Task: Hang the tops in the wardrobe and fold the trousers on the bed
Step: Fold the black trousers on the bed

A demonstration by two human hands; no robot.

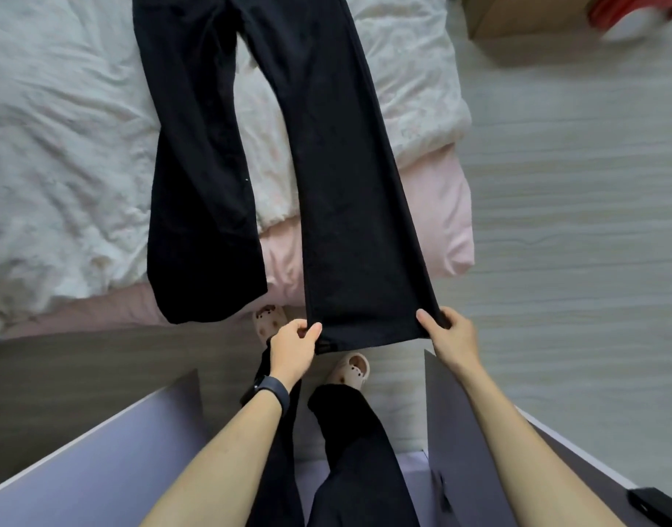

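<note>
Black trousers (319, 154) lie spread lengthwise on the bed (60, 154), waist at the top of the view, legs pointing toward me. The left leg rests flat and its hem hangs over the bed's near edge. The right leg is lifted and stretched off the bed. My left hand (294, 346) pinches the left corner of that leg's hem. My right hand (450, 330) grips the hem's right corner, thumb on top.
A white crumpled duvet covers the bed over a pink sheet (444, 207). A cardboard box (524, 20) stands on the grey floor at the upper right, red fabric (638, 13) beside it. My feet in beige clogs (349, 370) stand at the bed's foot.
</note>
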